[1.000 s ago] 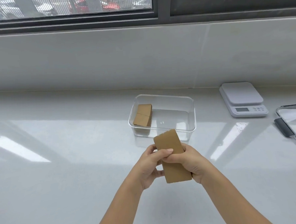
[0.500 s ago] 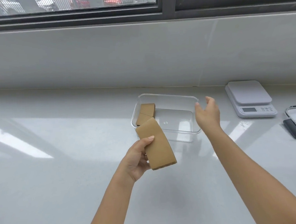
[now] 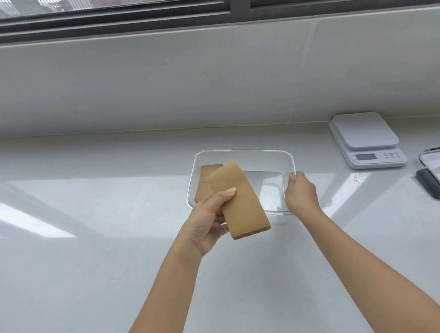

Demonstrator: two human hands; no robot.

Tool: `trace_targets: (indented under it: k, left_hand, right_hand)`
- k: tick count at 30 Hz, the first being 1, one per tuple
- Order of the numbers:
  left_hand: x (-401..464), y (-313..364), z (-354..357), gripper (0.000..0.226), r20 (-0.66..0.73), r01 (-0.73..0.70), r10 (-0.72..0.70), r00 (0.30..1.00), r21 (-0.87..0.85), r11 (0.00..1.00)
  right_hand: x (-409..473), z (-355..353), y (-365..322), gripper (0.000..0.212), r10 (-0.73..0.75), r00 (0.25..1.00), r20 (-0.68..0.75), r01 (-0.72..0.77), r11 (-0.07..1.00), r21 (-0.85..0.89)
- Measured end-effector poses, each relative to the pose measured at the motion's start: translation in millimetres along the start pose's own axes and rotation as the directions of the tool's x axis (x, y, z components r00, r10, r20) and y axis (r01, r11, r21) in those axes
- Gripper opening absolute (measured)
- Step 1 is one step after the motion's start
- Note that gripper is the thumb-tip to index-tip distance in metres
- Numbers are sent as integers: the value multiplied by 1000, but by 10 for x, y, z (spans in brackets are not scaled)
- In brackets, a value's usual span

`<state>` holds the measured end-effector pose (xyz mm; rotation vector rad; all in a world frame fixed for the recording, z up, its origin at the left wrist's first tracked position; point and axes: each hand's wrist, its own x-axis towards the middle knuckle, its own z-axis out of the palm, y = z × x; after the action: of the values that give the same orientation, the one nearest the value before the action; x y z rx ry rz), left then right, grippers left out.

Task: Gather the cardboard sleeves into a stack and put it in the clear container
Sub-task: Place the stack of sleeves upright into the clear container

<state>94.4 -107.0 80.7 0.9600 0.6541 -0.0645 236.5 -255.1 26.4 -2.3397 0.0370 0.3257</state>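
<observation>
A glossy white countertop fills most of the view. The clear rectangular plastic container is gripped at its right wall by the right hand. A brown cardboard sleeve stack is pinched in the left hand, tilted over the container's near-left corner. More brown sleeves are seen inside. A small white kitchen scale is parked off right.

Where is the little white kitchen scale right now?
The white scale sits at the right rear of the counter against the wall, right of the clear container.
</observation>
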Motion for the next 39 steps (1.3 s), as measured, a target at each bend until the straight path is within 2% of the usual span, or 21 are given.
trace_targets:
  k: [2,4,7,10,12,15,17,18,24,29,35,39]
  left_hand:
    - [80,70,137,12,16,-11,10,1000,58,998]
    - [190,98,264,17,9,17,-18,1000,105,994]
    - [388,25,376,28,-13,117,-117,993,192,975]
    - [502,-112,408,25,-18,234,-238,971,258,937]
    - [557,-224,414,27,-65,265,-258,964,302,916]
    - [618,-396,405,49,-144,280,-241,960,404,871]
    - [620,-465,408,66,-158,289,-244,957,425,858]
    - [623,-476,408,68,-158,288,-243,957,428,857]
    - [661,-473,404,53,-172,254,-198,965,418,872]
    - [687,-494,410,55,-187,243,-179,966,418,875]
    - [665,-531,503,62,-187,279,-213,959,484,830]
    - [621,-588,639,44,-140,238,-193,971,531,813]
  right_hand:
    - [-129,-2,67,29,4,1000,8,-4,1000,26]
    - [-283,-16,151,29,2,1000,16,-3,999,50]
    - [-494,-38,305,33,-22,1000,12,21,996,84]
    - [-630,-66,423,36,-54,999,-8,55,989,139]
    - [-675,-94,445,38,-53,998,-15,55,982,183]
    - [-687,-112,446,43,-5,999,-32,13,966,257]
    - [-688,-109,451,46,3,999,-37,7,962,271]
    - [-685,-106,452,46,5,999,-40,6,961,276]
    - [-662,-102,475,46,1,999,-49,13,957,290]
    - [-670,-98,484,44,-3,998,-56,20,953,303]
    - [-652,-76,494,46,14,998,-63,7,947,320]
    - [-637,-61,511,45,15,998,-55,3,949,317]
